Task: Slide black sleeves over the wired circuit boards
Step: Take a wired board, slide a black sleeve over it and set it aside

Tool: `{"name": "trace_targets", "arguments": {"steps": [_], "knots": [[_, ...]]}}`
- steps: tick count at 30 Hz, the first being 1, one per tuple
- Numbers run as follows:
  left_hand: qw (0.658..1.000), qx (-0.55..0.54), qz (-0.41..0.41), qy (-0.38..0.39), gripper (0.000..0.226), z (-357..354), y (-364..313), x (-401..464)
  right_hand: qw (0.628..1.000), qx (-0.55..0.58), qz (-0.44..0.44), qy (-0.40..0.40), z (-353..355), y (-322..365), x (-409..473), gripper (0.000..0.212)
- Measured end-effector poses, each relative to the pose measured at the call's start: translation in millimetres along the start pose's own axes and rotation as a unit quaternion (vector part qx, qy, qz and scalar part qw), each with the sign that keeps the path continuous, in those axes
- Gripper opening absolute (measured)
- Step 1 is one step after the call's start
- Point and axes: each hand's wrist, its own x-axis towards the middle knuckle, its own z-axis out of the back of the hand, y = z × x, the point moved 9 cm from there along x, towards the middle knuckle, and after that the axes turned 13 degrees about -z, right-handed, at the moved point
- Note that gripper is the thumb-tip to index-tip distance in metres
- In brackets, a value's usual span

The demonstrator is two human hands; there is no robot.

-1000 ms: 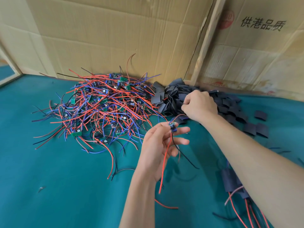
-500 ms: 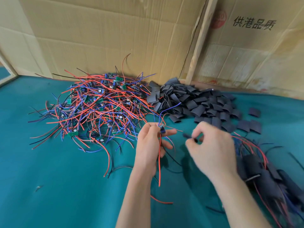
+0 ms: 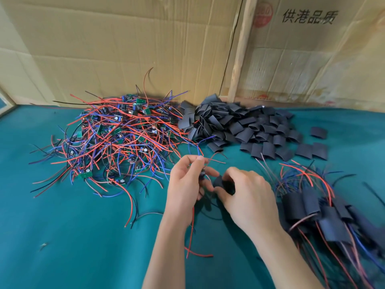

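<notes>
Your left hand (image 3: 185, 182) pinches 1 board (image 3: 201, 175) at centre; your right hand (image 3: 248, 197), touching it at 3 o'clock, pinches 1 sleeve (image 3: 218, 181). Square the sleeve's mouth to the board, gather the wires (image 3: 190, 232) first, then slide.

Head camera looks forward and down, close over the teal table (image 3: 62, 226).
</notes>
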Motion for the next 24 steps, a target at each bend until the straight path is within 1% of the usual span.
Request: {"name": "trace_targets", "arguments": {"steps": [5,8,10,13,16,18,20,22,24], "knots": [[0.999,0.041,-0.007,0.009,0.019,-1.5,-1.2,-0.7,0.999,0.041,0.004,0.009,-5.1,0.9,-0.4,0.025],[0.998,0.062,-0.012,0.025,0.024,-5.0,-1.5,-1.9,0.995,0.086,-0.018,0.036,-9.1,-4.6,3.6,0.027],[0.997,0.069,-0.011,0.032,0.027,-6.3,-1.6,-2.4,0.991,0.116,-0.028,0.052,-10.7,-6.3,5.0,0.024],[0.997,0.070,-0.012,0.038,0.029,-5.7,-1.9,-2.8,0.989,0.132,-0.028,0.067,-11.9,-6.2,4.9,0.020],[0.996,0.084,-0.026,0.035,0.032,-1.8,-4.8,-2.5,0.989,0.123,-0.024,0.081,-14.3,-9.0,6.0,0.030],[0.995,0.092,-0.034,0.035,0.036,-1.0,-5.6,-2.0,0.990,0.117,-0.028,0.080,-14.8,-12.1,6.6,0.029],[0.994,0.092,-0.037,0.036,0.037,-1.6,-5.9,-1.6,0.988,0.135,-0.039,0.067,-12.4,-15.6,7.6,0.025],[0.995,0.082,-0.037,0.038,0.035,-1.9,-6.2,-1.7,0.981,0.180,-0.060,0.046,-7.3,-21.5,10.0,0.023],[0.997,0.057,-0.031,0.043,0.033,-1.7,-5.6,-1.8,0.960,0.256,-0.107,0.036,-3.9,-32.1,12.9,0.025]]}}
